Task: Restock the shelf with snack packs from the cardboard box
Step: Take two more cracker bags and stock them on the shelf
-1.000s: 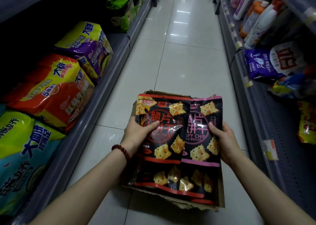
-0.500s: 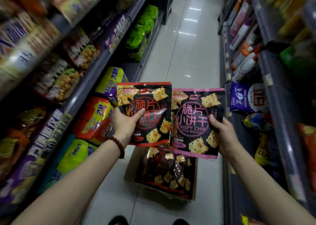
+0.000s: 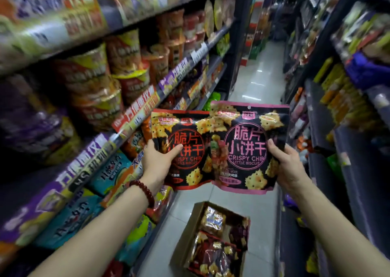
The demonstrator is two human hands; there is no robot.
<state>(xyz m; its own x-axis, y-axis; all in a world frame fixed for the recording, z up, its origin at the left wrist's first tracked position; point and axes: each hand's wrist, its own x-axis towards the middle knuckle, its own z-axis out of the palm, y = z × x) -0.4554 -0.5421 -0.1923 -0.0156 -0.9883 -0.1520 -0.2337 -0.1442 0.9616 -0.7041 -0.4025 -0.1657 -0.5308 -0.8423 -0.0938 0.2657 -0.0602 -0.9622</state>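
Note:
My left hand (image 3: 158,164) grips a black snack pack with red trim (image 3: 191,137) by its left edge, thumb across the front. My right hand (image 3: 289,166) grips a black snack pack with pink trim (image 3: 242,141) by its right edge. Both packs are held upright side by side at chest height in the aisle, the pink one overlapping the red one. Below them on the floor stands the open cardboard box (image 3: 185,234) with several more snack packs (image 3: 213,253) inside. The shelf (image 3: 135,116) on the left carries noodle cups and bags.
Stocked shelves line both sides of a narrow aisle with a pale tiled floor (image 3: 255,82). Instant-noodle cups (image 3: 126,65) fill the left middle shelf, bagged noodles (image 3: 69,219) the lower one. Bottles and bags sit on the right-hand shelves (image 3: 337,99).
Both hands have lifted the two packs up out of the box to chest height. My view has risen from the floor to the upper left shelves.

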